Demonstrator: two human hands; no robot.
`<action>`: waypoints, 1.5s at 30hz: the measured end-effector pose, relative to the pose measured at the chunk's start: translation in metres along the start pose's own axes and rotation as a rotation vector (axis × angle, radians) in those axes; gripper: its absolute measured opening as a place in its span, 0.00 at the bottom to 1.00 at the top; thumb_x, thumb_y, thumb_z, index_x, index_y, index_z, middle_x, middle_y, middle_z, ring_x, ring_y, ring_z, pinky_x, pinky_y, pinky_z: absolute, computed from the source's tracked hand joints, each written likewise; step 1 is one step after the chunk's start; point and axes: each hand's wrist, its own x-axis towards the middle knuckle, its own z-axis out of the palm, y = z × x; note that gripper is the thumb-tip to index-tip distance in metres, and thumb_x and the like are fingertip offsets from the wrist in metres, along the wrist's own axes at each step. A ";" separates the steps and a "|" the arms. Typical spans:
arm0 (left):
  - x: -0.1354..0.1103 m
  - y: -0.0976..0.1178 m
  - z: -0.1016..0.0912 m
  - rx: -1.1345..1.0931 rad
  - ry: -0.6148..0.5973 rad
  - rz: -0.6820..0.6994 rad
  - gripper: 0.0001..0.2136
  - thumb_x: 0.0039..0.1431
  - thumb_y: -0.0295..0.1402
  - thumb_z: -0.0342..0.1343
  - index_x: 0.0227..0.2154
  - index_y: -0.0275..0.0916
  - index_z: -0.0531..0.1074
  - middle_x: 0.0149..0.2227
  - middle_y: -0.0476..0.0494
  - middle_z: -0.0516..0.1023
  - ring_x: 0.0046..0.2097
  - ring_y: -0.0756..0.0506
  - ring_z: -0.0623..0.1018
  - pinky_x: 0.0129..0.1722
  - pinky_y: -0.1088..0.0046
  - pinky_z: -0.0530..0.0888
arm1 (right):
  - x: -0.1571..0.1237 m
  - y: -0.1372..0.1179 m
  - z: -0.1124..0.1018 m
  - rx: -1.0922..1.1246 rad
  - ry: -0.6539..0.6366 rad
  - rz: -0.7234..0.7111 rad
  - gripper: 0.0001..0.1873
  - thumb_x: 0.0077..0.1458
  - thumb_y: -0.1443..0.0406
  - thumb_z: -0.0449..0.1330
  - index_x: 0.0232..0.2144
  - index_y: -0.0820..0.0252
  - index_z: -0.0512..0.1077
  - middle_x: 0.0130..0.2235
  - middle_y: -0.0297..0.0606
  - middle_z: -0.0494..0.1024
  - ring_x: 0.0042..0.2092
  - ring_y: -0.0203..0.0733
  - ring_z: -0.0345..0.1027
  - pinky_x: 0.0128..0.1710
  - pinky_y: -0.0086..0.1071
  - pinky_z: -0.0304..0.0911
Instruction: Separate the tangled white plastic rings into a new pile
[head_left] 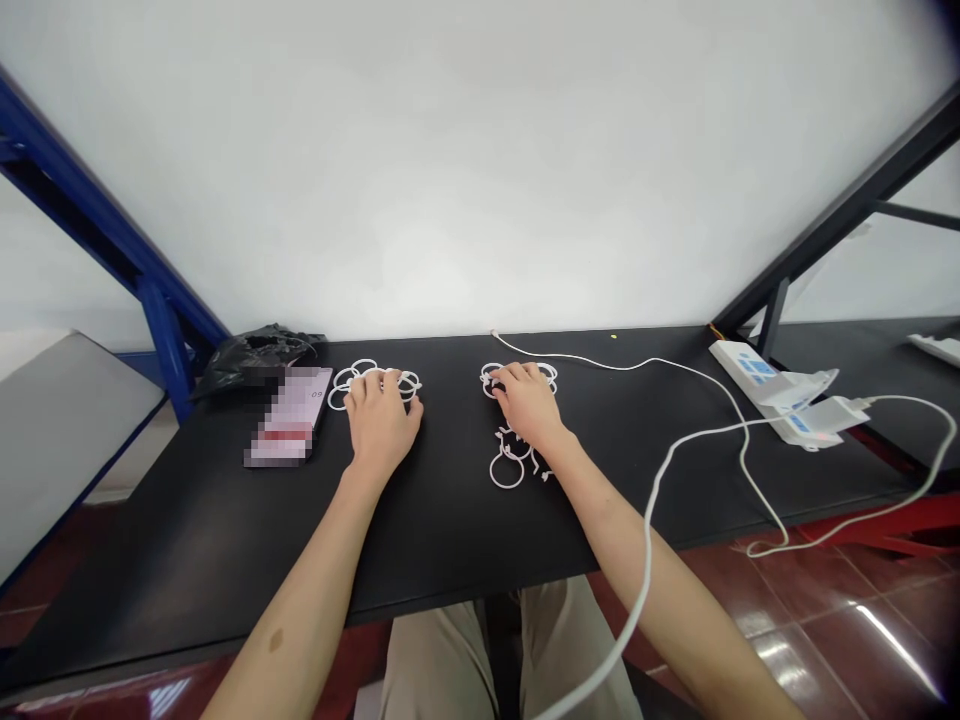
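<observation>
My left hand (379, 415) rests palm down with its fingers spread over a pile of thin white plastic rings (340, 398). The thumb stands well away from the other fingers. On the right, my right hand (529, 402) has its fingers curled down onto a second cluster of white rings (551, 372), thumb and index finger close around a ring at its left side. Its fingertips are partly hidden. Just below that hand, a few more white pieces with small tabs, among them one full ring (507, 486), lie on the black tabletop (442, 520).
A phone (304, 400), partly blurred out, lies left of the rings, beside a black plastic bag (251, 360). A white cable (649, 500) loops across the right side, passing over my right forearm, to a white device (772, 390). Blue posts (112, 215) frame the left edge.
</observation>
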 end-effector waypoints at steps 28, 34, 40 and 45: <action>-0.013 0.026 -0.012 -0.626 -0.281 0.328 0.17 0.62 0.41 0.57 0.51 0.42 0.68 0.47 0.42 0.77 0.51 0.40 0.72 0.51 0.58 0.72 | -0.022 -0.041 -0.016 1.181 -0.092 0.163 0.10 0.60 0.57 0.59 0.40 0.56 0.73 0.40 0.36 0.76 0.41 0.37 0.71 0.41 0.33 0.69; -0.013 0.027 -0.013 -0.622 -0.310 0.335 0.14 0.57 0.36 0.58 0.45 0.42 0.68 0.43 0.43 0.75 0.47 0.40 0.72 0.48 0.59 0.73 | -0.024 -0.042 -0.015 0.865 0.043 0.013 0.05 0.59 0.61 0.62 0.35 0.55 0.73 0.36 0.35 0.74 0.36 0.38 0.69 0.38 0.34 0.67; -0.014 0.027 -0.015 -0.624 -0.354 0.326 0.14 0.57 0.36 0.58 0.46 0.42 0.68 0.43 0.43 0.75 0.48 0.40 0.71 0.47 0.60 0.73 | -0.023 -0.041 -0.015 0.897 0.037 0.029 0.06 0.60 0.63 0.61 0.29 0.56 0.71 0.32 0.32 0.76 0.33 0.37 0.68 0.36 0.33 0.64; -0.013 0.030 -0.016 -0.609 -0.326 0.359 0.13 0.58 0.36 0.57 0.45 0.42 0.68 0.42 0.44 0.74 0.47 0.40 0.70 0.47 0.60 0.72 | -0.022 -0.040 -0.015 0.901 0.025 0.083 0.07 0.59 0.61 0.62 0.30 0.56 0.73 0.32 0.32 0.77 0.33 0.37 0.69 0.36 0.33 0.65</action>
